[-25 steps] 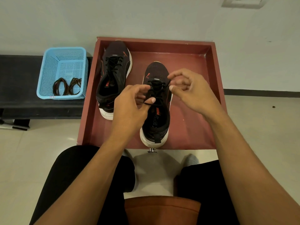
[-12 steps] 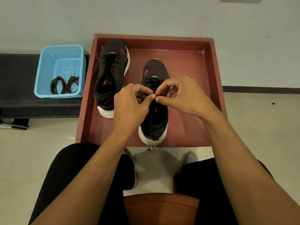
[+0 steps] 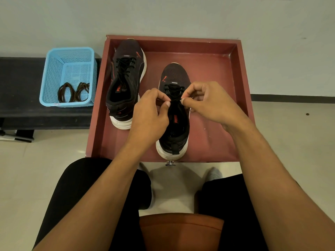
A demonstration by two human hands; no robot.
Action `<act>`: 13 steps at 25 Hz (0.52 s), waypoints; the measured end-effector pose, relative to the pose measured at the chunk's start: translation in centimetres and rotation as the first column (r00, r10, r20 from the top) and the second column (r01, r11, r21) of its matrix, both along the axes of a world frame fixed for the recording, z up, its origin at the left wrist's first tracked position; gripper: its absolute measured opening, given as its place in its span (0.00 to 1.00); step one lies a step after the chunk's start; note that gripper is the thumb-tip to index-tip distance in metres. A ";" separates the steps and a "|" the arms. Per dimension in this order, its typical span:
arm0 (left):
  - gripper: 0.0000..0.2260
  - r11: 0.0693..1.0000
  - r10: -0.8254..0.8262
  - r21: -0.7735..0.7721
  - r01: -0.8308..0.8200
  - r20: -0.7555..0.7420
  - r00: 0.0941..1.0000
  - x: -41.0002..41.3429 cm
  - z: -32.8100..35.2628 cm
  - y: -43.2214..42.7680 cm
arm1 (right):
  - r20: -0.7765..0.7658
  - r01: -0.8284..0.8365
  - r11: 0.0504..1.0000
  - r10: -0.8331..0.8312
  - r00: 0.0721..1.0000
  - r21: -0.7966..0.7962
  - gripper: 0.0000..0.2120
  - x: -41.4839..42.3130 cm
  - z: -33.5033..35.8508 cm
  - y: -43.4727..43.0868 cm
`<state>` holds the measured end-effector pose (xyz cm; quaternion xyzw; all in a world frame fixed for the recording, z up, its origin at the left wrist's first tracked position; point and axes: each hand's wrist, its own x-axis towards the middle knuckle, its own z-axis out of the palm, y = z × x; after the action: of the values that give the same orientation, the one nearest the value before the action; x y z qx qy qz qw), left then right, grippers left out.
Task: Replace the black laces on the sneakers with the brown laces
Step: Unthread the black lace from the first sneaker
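Two black sneakers with white soles stand in a red tray (image 3: 241, 73). The left sneaker (image 3: 126, 82) is at the tray's back left, its black lace still threaded. The right sneaker (image 3: 175, 113) stands in the middle, heel towards me. My left hand (image 3: 150, 116) and my right hand (image 3: 208, 102) are over its throat, each pinching the black lace (image 3: 173, 89) between thumb and forefinger. Two coiled brown laces (image 3: 73, 92) lie in a blue basket (image 3: 54, 69) to the left of the tray.
The basket stands on a low black bench (image 3: 20, 87) against the wall. The tray rests on a pale tiled floor (image 3: 36, 169), with my knees in black trousers just in front of it. A brown stool seat (image 3: 181, 230) shows between my legs.
My right hand came down from above the toe and both hands drew together over the right sneaker's throat. They have since parted slightly, still pinching the lace.
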<state>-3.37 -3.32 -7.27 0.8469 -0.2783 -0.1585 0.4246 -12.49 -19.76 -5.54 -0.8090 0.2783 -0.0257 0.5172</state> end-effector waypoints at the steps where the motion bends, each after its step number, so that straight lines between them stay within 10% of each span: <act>1: 0.03 1.000 -0.007 -0.015 0.007 -0.001 1.000 0.0 -0.1 0.0 | 0.007 0.009 1.000 -0.009 1.000 0.018 0.01 0.0 0.0 0.0; 8: 0.06 0.998 -0.064 -0.002 0.065 0.149 0.987 0.0 0.0 0.0 | 0.062 0.019 0.997 -0.024 0.998 0.080 0.07 0.1 0.1 0.3; 13: 0.06 0.988 0.053 -0.116 -0.101 -0.364 0.930 0.1 0.9 -0.3 | 0.052 0.082 0.959 -0.100 0.994 0.270 0.08 0.2 0.8 0.1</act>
<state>-3.28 -3.63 -6.40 0.7836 -0.1723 -0.2752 0.5297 -12.29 -19.64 -4.78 -0.7168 0.2991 -0.0382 0.6287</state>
